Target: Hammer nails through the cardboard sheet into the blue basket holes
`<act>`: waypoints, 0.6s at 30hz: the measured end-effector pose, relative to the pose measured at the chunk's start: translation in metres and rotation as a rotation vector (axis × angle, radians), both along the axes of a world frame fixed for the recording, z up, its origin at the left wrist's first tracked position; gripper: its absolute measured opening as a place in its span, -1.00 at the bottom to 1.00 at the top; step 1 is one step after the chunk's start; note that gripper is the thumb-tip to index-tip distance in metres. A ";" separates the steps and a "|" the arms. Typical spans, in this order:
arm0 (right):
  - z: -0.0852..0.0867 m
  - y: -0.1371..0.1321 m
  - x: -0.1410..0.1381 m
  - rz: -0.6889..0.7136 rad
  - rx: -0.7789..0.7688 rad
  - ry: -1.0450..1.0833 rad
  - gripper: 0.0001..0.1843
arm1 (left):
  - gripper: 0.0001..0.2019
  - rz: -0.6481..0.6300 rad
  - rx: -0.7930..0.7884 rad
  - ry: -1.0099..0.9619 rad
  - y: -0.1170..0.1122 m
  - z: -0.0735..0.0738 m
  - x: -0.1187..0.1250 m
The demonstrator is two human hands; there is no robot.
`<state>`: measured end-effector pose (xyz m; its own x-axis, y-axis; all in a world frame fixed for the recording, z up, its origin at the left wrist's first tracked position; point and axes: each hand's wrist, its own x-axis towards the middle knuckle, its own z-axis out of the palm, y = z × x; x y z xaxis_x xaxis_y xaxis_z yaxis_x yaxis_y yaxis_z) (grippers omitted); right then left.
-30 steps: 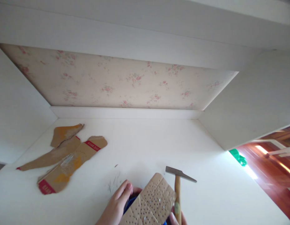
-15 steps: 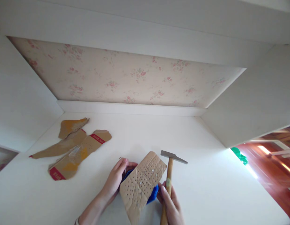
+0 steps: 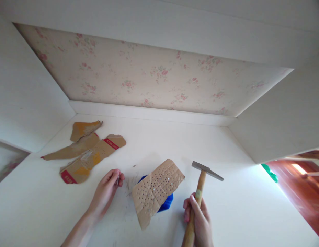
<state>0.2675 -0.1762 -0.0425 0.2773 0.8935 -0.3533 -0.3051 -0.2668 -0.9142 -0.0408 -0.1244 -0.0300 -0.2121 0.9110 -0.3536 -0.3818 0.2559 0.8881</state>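
Note:
My right hand is wrapped around the wooden handle of a hammer, its grey steel head up and away from the surface. Between the fingertips of my left hand is a thin metal nail, mostly hidden by the fingers. A piece of brown cardboard, punched with many small holes, lies between the two hands and touches neither. Beneath it, a blue object shows at two edges; most of it is covered, so its kind cannot be made out.
Torn cardboard pieces with red and yellow marks lie at the left of the white tabletop. White panels rise on both sides, with floral wallpaper behind. Something green shows beyond the right edge, over a reddish floor.
Both hands have let go of the cardboard and blue object and moved apart, left hand leftward with the nail, right hand rightward with the hammer. The view has shifted slightly.

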 end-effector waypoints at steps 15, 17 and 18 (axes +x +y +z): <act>0.001 0.002 -0.009 -0.049 -0.016 -0.025 -0.71 | -0.74 -0.145 0.010 0.039 0.026 -0.005 0.011; 0.002 0.002 -0.010 -0.054 -0.020 -0.038 -0.71 | -0.74 -0.148 0.012 0.048 0.026 -0.005 0.011; 0.002 0.001 -0.010 -0.053 -0.021 -0.047 -0.71 | -0.74 -0.147 0.014 0.051 0.026 -0.005 0.010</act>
<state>0.2573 -0.1749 -0.0409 0.3409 0.8697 -0.3570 -0.2765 -0.2702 -0.9223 -0.0303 -0.0986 -0.0351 -0.0934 0.9382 -0.3334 -0.2956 0.2936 0.9091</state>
